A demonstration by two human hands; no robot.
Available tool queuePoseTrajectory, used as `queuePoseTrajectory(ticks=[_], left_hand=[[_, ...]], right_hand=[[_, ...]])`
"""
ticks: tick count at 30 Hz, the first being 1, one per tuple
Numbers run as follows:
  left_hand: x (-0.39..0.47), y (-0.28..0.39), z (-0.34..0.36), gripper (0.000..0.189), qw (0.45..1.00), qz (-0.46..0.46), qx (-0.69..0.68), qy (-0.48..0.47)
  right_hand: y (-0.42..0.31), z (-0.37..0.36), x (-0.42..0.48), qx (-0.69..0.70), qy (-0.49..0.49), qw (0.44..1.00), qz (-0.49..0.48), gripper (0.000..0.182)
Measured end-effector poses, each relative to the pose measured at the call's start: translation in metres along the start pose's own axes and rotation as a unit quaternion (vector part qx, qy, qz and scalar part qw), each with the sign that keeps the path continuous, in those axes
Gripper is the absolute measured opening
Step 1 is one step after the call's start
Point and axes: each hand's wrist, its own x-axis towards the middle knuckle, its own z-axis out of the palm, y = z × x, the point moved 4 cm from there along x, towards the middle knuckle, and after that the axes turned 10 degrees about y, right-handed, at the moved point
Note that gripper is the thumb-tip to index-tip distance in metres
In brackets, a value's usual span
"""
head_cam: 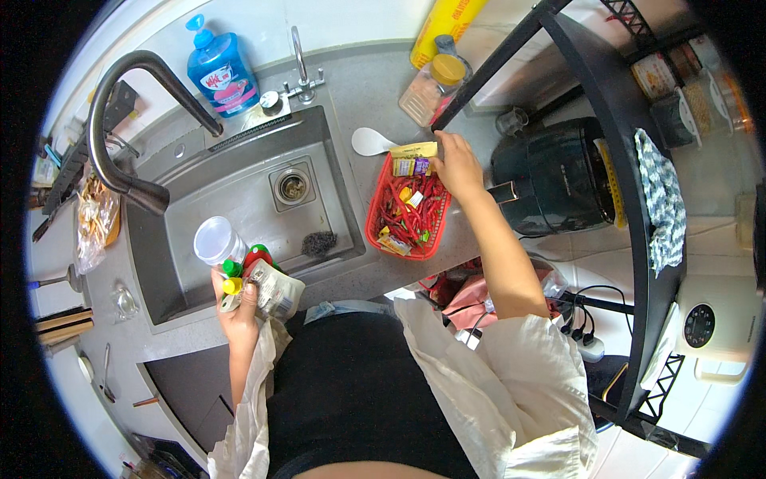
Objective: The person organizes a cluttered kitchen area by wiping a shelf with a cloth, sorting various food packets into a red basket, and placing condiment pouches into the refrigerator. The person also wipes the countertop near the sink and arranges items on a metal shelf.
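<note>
My left hand (pixel 240 314) grips a bundle above the near side of the sink. In it are a clear plastic tub (pixel 216 240) and several spouted pouches (pixel 276 292), with a green cap (pixel 232 268) and a yellow cap (pixel 232 285) showing. My right hand (pixel 459 164) is at the far right corner of a red plastic basket (pixel 370 224), its fingers beside a yellow sachet (pixel 413 149) and a purple-and-yellow sachet (pixel 412 167). Whether the fingers pinch a sachet or the rim is hidden. Dried red chillies (pixel 407 206) and more sachets fill the basket.
A white spoon (pixel 372 142) lies behind the basket, near a yellow-lidded jar (pixel 434 90). The sink (pixel 239 197) has a dark faucet (pixel 149 60) and a scouring pad (pixel 319 243). Blue soap bottle (pixel 222 78) stands behind; a black rack (pixel 622 179) and air fryer (pixel 547 176) are right.
</note>
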Motion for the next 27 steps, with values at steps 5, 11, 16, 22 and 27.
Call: queuePoseTrajectory(ticks=[5,11,16,22,27], left_hand=[[0.001,0.000,0.000,0.064,1.000,0.001,0.007,-0.003],[-0.001,0.002,-0.002,0.065,1.000,0.002,0.018,0.002],[0.000,-0.004,-0.006,0.066,1.000,-0.002,0.010,0.007],[0.001,0.001,0.002,0.068,1.000,-0.011,0.008,-0.001],[0.001,-0.010,-0.003,0.069,1.000,-0.011,-0.001,-0.006]], right_hand=[[0.006,0.011,-0.005,-0.026,0.012,0.999,0.024,0.046],[-0.006,-0.004,-0.007,-0.040,0.058,0.994,0.080,0.035],[-0.031,-0.007,-0.029,0.030,-0.093,0.994,0.047,0.020],[-0.034,0.024,-0.047,0.038,-0.132,0.982,-0.133,0.026],[-0.029,0.033,-0.044,0.003,-0.133,0.986,-0.097,0.023]])
